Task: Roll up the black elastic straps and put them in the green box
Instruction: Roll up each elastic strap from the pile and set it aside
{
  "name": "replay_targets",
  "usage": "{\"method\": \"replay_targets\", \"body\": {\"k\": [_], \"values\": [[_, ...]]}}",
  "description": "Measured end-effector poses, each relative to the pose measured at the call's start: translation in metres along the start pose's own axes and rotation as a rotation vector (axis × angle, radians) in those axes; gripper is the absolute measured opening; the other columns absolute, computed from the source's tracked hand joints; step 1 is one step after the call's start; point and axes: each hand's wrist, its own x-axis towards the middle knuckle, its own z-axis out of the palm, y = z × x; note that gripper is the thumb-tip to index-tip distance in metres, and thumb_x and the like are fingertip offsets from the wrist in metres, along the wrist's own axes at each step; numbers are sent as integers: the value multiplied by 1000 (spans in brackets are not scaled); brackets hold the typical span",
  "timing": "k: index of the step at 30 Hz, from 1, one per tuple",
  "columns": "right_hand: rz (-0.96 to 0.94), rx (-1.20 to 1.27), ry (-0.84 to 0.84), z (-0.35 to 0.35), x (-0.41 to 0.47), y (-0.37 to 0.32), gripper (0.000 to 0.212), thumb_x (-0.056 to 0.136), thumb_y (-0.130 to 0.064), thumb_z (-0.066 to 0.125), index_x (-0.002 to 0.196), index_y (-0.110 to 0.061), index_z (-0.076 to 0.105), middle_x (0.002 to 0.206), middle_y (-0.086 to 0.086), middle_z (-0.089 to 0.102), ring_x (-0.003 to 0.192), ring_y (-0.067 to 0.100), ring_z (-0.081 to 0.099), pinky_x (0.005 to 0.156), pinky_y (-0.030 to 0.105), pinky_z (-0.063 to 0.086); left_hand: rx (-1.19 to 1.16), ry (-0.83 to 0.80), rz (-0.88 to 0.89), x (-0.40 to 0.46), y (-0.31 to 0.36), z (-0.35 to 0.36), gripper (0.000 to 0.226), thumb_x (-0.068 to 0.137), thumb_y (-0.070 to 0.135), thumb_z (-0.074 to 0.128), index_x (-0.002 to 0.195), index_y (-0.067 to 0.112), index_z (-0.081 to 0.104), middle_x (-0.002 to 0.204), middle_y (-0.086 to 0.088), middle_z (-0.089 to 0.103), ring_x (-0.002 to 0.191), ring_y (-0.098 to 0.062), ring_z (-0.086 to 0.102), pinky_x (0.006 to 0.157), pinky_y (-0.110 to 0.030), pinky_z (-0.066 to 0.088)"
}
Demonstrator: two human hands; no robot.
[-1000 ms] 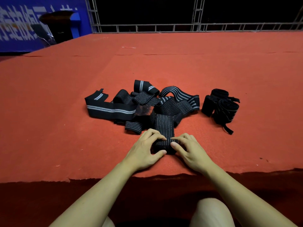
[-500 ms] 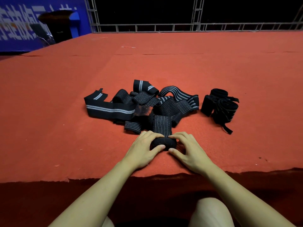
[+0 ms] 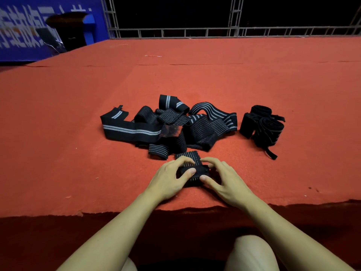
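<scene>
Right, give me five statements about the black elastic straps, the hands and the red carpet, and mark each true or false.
1. Both hands, left hand and right hand, grip the partly rolled black ribbed strap. True.
2. A green box stands beside the loose pile of black striped straps. False: no green box is in view.
3. The finished black strap rolls lie to the right of the pile. True.
4. The straps lie on a blue cloth. False: they lie on the red felt carpet.
5. The strap in the hands is fully rolled. False: a flat ribbed end sticks out beyond the fingers.
</scene>
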Motion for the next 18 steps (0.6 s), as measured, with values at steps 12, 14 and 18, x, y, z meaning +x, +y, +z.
{"method": "replay_targets", "body": {"k": [12, 14, 18], "values": [[-33, -27, -35, 9, 10, -11, 40, 93, -60, 58, 127, -39, 58, 118, -21, 64, 104, 7, 54, 98, 38, 45, 127, -38, -78, -7, -2, -15, 24, 105, 47, 47, 115, 35, 66, 85, 18, 55, 90, -6, 52, 83, -30, 39], [-22, -16, -26, 14, 13, -18, 40, 95, -56, 60, 129, -34, 61, 119, -20, 65, 105, 8, 55, 99, 37, 45, 140, -34, -108, -8, -6, -21, 25, 105, 49, 44, 113, 37, 65, 87, 10, 58, 90, -12, 56, 84, -34, 43], [-9, 24, -71, 21, 19, -31, 37, 97, -53, 60, 127, -31, 63, 111, -20, 66, 101, 6, 55, 95, 33, 45, 147, -24, -119, -16, -15, -31, 34, 102, 59, 34, 97, 38, 60, 84, 8, 57, 86, -12, 55, 80, -36, 42]]}}
